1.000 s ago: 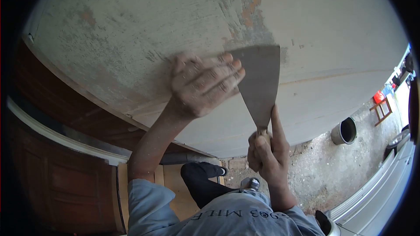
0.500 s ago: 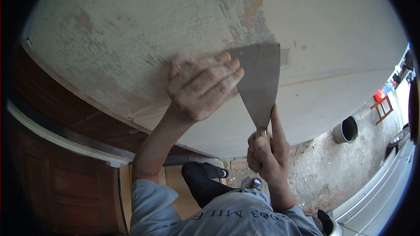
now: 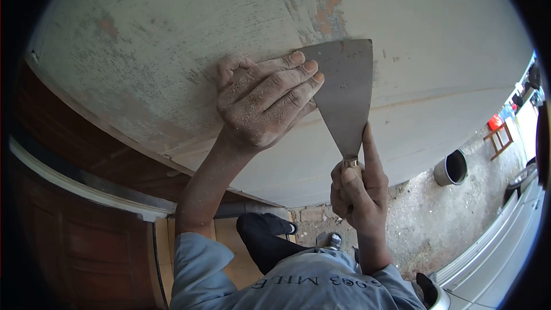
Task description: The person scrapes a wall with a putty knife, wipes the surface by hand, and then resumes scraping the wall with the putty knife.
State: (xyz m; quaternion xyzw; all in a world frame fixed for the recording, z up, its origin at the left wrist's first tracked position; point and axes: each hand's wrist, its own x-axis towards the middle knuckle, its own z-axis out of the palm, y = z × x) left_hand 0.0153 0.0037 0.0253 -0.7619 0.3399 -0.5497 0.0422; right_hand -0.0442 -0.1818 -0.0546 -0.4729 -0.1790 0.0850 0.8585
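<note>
A wide putty knife [image 3: 346, 89] with a flared metal blade lies against the pale, patchy wall [image 3: 447, 34], its broad edge uppermost. My right hand [image 3: 361, 195] is closed round its short handle, the index finger stretched up along the blade's right side. Dust coats my left hand [image 3: 267, 100], whose fingertips rest on the blade's left edge; its little finger is bent and the thumb is mostly hidden behind the fingers. Above the blade, a strip of scraped surface [image 3: 327, 3] shows grey and orange-brown patches.
A dark bucket [image 3: 450, 167] stands on the rough floor [image 3: 422, 218] at right, with a small wooden stool [image 3: 498, 140] beyond it. Dark brown panelling [image 3: 80, 235] is at lower left. White ribbed metalwork [image 3: 505, 252] runs along the lower right.
The putty knife and my right hand have moved up the wall and slightly right. My left hand has shifted slightly up with the blade and is no longer blurred.
</note>
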